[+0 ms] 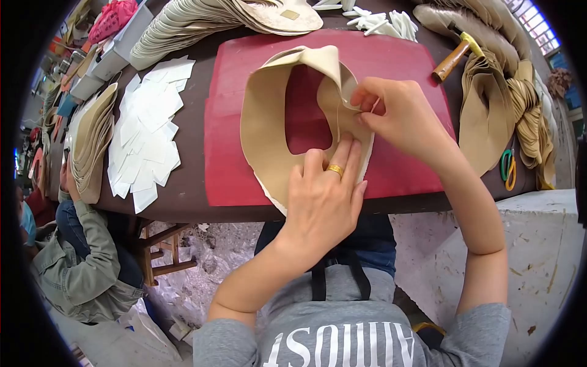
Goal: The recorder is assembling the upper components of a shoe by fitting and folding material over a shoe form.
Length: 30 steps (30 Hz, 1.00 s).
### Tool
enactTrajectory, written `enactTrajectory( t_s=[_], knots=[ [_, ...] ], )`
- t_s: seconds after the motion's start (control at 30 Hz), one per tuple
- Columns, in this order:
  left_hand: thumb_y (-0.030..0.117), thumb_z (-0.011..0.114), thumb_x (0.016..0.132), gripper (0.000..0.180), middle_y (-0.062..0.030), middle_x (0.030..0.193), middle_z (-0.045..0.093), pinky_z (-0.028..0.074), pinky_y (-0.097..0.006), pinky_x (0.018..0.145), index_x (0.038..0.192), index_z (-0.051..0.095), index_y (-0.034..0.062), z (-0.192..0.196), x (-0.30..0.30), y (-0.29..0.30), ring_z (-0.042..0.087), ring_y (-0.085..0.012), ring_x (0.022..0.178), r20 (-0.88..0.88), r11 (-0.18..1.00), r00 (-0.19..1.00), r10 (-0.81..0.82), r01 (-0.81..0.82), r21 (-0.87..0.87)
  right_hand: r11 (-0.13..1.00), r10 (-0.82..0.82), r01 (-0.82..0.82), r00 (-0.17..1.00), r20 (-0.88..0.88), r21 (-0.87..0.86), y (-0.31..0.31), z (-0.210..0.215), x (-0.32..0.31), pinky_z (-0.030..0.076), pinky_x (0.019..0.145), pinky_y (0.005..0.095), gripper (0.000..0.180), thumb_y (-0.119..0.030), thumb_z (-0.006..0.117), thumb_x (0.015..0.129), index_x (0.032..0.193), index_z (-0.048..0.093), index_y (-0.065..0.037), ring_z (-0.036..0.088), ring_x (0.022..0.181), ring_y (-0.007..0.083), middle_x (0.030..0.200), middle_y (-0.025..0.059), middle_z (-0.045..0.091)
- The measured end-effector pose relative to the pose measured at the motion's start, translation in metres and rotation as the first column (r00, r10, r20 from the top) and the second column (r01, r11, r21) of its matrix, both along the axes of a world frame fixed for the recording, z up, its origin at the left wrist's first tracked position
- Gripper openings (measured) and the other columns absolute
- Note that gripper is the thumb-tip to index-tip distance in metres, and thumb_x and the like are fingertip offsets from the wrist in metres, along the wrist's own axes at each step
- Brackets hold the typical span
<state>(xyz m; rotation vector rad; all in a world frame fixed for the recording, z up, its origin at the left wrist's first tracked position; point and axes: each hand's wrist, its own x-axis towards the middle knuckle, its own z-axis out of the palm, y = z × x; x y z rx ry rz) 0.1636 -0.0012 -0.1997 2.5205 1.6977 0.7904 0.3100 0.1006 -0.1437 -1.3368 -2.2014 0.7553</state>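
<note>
Pressing flat, the left hand (323, 202) pins the beige leather piece (266, 131) on the red mat (391, 67) — right hand (397, 116) fingers pinch its folded edge at 1 o'clock.

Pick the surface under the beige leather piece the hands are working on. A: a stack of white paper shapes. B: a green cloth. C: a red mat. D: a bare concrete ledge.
C: the leather piece lies on the red mat, pressed flat by the left hand while the right hand pinches its folded edge; the white shapes lie off to the left of the mat.
</note>
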Motion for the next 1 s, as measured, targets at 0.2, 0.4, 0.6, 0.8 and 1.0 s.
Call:
enactTrajectory(
  t_s=[0.2,0.4,0.6,0.8,1.0],
  knots=[
    [0.012,0.059,0.072,0.051,-0.0098,0.123,0.06,0.044,-0.033,0.073,0.122,0.055,0.0045,0.013,-0.008,-0.001,0.047,-0.0263,0.081,0.031,0.999,0.999,-0.031,0.032,-0.033,0.995,-0.098,0.092,0.98,0.176,0.04,-0.003,0.001,-0.003,0.047,0.058,0.0278,0.02,0.002,0.064,0.07,0.089,0.065,0.001,0.054,0.06,0.0175,0.073,0.0063,0.062],
    [0.018,0.06,0.069,0.051,-0.0103,0.125,0.056,0.042,-0.033,0.07,0.118,0.056,0.0019,0.014,-0.019,0.0,0.048,-0.0267,0.084,-0.001,0.988,0.988,-0.155,0.155,-0.022,0.872,0.205,-0.142,0.975,-0.086,0.468,0.007,0.004,-0.021,0.046,0.06,0.031,0.019,0.0,0.066,0.069,0.088,0.065,0.001,0.051,0.059,0.0202,0.073,0.0069,0.061],
    [0.013,0.058,0.072,0.051,-0.0082,0.124,0.058,0.043,-0.032,0.07,0.123,0.054,0.0053,-0.007,-0.023,-0.024,0.051,-0.0273,0.086,0.01,0.977,0.978,-0.209,0.209,0.032,0.956,0.119,-0.197,0.938,0.324,0.217,0.014,0.017,0.014,0.044,0.058,0.0312,0.019,-0.003,0.07,0.07,0.087,0.064,0.001,0.05,0.056,0.0204,0.068,0.0078,0.06],
    [0.012,0.059,0.075,0.047,-0.0099,0.122,0.059,0.043,-0.032,0.071,0.121,0.055,0.0039,0.003,-0.003,-0.02,0.051,-0.0273,0.086,0.017,0.996,0.998,-0.066,0.065,0.056,0.975,-0.1,0.088,0.994,0.047,0.205,-0.009,-0.015,0.024,0.047,0.056,0.0328,0.016,-0.001,0.07,0.068,0.076,0.057,0.003,0.055,0.053,0.0244,0.065,0.0111,0.061],
    [0.018,0.059,0.079,0.051,-0.0172,0.123,0.054,0.04,-0.033,0.08,0.124,0.05,-0.0065,0.003,0.007,-0.006,0.047,-0.0267,0.088,-0.113,1.0,0.994,-0.006,0.007,0.016,0.897,-0.284,0.252,0.958,0.036,0.363,-0.034,0.012,0.003,0.045,0.056,0.0302,0.016,-0.006,0.071,0.07,0.079,0.059,0.0,0.053,0.055,0.0198,0.07,0.0066,0.063]
  ],
)
